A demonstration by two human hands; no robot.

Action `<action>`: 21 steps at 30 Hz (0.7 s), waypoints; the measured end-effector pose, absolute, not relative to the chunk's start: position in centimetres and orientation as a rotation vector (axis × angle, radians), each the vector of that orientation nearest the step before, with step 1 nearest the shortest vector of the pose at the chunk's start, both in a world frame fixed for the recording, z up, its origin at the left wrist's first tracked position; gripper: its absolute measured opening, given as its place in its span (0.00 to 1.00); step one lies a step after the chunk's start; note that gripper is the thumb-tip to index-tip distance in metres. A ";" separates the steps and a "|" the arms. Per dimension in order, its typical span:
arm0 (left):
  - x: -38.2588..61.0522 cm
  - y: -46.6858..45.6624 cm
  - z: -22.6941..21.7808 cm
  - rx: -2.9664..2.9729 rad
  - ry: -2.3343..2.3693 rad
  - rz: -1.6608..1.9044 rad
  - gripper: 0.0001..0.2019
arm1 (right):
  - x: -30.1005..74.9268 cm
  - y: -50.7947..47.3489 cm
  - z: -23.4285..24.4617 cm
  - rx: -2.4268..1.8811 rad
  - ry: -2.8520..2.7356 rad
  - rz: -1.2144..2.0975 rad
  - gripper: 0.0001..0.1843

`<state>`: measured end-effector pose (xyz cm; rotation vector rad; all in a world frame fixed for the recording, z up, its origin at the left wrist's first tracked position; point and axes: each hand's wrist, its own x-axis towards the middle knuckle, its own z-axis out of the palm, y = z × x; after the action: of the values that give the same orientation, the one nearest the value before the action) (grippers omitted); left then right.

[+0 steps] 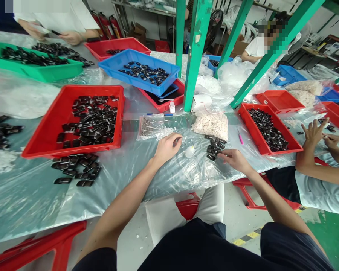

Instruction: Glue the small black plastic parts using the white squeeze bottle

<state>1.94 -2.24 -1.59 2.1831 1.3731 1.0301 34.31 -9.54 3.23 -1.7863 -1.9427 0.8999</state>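
My left hand (168, 146) is over the plastic-covered table, thumb and fingertips curled together in a pinch; whatever is between them is too small to make out. Just beyond it lie small white parts (165, 132) and a clear bag of thin metal pins (150, 126). A small translucent bottle with a yellowish tip (190, 151) stands between my hands. My right hand (235, 159) reaches the near edge of a small pile of glossy black plastic casings (213, 145), its thumb and fingers closed on one casing. A bag of cream-coloured small parts (210, 125) lies behind the pile.
Red trays of black casings stand at left (119, 113) and right (295, 146). A blue tray (110, 69) rests tilted on another red one. A green post (192, 56) rises behind the bags. A pink pen (240, 137) lies near the right tray. A co-worker's hands (313, 131) are at far right.
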 end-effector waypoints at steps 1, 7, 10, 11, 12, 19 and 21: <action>2.0 -2.2 -1.6 2.177 1.373 1.032 0.10 | 34.3 -9.5 3.2 -1.791 -1.925 0.899 0.25; 1.8 -2.2 -0.8 2.015 1.164 1.008 0.11 | 33.9 -9.3 2.8 -1.761 -1.869 0.643 0.26; 1.6 -2.3 -0.2 1.974 0.940 0.867 0.17 | 33.7 -9.3 2.8 -1.699 -1.774 0.610 0.26; 1.6 -2.4 0.0 1.983 0.892 0.824 0.19 | 33.6 -9.3 2.8 -1.678 -1.730 0.626 0.27; 1.6 -2.5 0.1 1.998 0.864 0.790 0.20 | 33.5 -9.2 2.9 -1.654 -1.686 0.649 0.27; 2.3 -2.8 -1.1 2.073 0.867 0.692 0.20 | 31.4 -7.7 3.5 -1.490 -1.520 0.810 0.27; 2.5 -2.8 -1.3 2.057 0.884 0.702 0.19 | 30.3 -7.0 3.8 -1.439 -1.486 0.870 0.27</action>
<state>2.50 -2.79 -1.30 2.0566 0.8844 0.7022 30.27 -6.96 3.78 -1.4388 -1.4863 0.8705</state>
